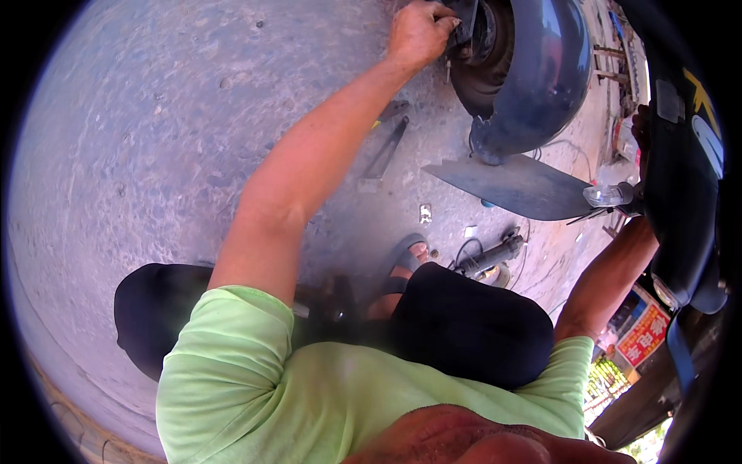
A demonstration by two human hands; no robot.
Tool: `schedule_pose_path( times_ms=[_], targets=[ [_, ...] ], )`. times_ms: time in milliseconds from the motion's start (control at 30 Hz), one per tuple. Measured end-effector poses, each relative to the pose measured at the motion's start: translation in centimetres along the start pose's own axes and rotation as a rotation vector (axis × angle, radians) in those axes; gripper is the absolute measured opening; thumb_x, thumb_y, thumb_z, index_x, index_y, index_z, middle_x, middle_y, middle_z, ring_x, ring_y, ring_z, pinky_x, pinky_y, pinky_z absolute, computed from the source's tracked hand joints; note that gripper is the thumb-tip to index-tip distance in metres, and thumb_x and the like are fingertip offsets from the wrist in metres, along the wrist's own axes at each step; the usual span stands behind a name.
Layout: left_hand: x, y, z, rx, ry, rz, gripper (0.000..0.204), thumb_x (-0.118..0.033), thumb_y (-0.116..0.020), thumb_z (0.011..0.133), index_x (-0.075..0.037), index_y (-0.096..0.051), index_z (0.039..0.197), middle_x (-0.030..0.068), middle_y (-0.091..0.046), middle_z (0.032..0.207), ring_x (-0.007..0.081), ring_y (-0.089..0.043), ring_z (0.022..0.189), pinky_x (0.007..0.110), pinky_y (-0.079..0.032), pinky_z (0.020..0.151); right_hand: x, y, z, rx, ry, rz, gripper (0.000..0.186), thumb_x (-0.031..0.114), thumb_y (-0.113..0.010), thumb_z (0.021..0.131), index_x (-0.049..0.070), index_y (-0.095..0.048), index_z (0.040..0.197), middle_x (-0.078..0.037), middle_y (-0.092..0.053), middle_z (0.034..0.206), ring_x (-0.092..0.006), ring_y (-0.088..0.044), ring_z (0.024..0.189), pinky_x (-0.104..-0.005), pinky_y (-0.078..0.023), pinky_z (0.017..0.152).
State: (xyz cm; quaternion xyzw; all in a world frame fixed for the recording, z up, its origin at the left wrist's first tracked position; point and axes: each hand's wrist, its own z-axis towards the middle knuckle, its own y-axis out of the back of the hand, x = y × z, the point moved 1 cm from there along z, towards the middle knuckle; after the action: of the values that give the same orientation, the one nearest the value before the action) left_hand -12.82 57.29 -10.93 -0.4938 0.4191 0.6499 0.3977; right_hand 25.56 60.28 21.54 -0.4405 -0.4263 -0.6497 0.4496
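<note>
1. The person wears a light green T-shirt (255,387) with short sleeves, the fabric thin and a little creased across the shoulders.
2. Both forearms are bare from the sleeve down; no watch, glove or band shows on the left hand (417,32).
3. Dark shorts (464,325) cover both knees.
4. A grey strapped sandal (406,259) is on the one foot in view.

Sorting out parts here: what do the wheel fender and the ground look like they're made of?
The fender looks like glossy dark-blue painted plastic or metal; its smooth curve carries bright reflections. The ground looks like rough grey concrete, matte, pitted and streaked. The left hand grips a part at the wheel hub.
</note>
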Motion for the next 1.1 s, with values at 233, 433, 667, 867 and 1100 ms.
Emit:
schedule_pose_path(
  times_ms=[233,433,667,867,1100],
  targets=[
    [-0.4,0.0,-0.2,0.019,-0.006,0.001,0.024,-0.024,-0.068,0.086,-0.003,-0.073,0.098,0.0218,-0.069,0.098,0.0397,-0.065,0.096,0.046,-0.051,0.086,-0.3,0.6,-0.3,-0.015,0.006,-0.015,0.028,0.019,-0.062,0.096,0.002,-0.06,0.118,-0.009,-0.064,0.108,-0.0199,-0.062,0.098,-0.0329,-0.051,0.086],
    [-0.8,0.5,0.1,0.075,-0.022,0.071,0.021,-0.021,-0.067,0.086,-0.003,-0.072,0.095,0.0221,-0.068,0.098,0.04,-0.064,0.097,0.048,-0.05,0.085,-0.5,0.6,-0.8,-0.019,0.006,-0.018,0.027,0.018,-0.062,0.096,0.001,-0.06,0.118,-0.009,-0.064,0.106,-0.0198,-0.062,0.097,-0.0326,-0.051,0.085],
    [-1.2,0.9,-0.3,0.058,-0.13,0.147,0.018,-0.018,-0.068,0.085,-0.003,-0.07,0.094,0.0224,-0.065,0.096,0.0412,-0.064,0.093,0.049,-0.051,0.082,-0.7,0.8,-1.2,-0.026,0.013,-0.02,0.027,0.018,-0.061,0.096,0.001,-0.061,0.117,-0.009,-0.064,0.105,-0.0198,-0.062,0.095,-0.0323,-0.051,0.084],
    [-1.7,0.9,-0.2,0.074,-0.108,0.158,0.018,-0.019,-0.067,0.085,-0.003,-0.067,0.092,0.0223,-0.064,0.095,0.0416,-0.063,0.092,0.049,-0.05,0.081,-0.6,0.9,-1.4,-0.035,0.018,-0.025,0.026,0.017,-0.061,0.097,0.0,-0.061,0.116,-0.009,-0.064,0.103,-0.0197,-0.062,0.094,-0.032,-0.051,0.083],
    [-1.8,0.9,0.0,0.096,-0.144,0.206,0.019,-0.019,-0.068,0.085,-0.002,-0.064,0.092,0.0223,-0.063,0.094,0.0424,-0.063,0.09,0.051,-0.05,0.08,-0.6,1.0,-1.6,-0.042,0.023,-0.022,0.025,0.017,-0.061,0.097,0.0,-0.061,0.115,-0.009,-0.064,0.101,-0.0196,-0.062,0.092,-0.0317,-0.051,0.082]
  ],
)
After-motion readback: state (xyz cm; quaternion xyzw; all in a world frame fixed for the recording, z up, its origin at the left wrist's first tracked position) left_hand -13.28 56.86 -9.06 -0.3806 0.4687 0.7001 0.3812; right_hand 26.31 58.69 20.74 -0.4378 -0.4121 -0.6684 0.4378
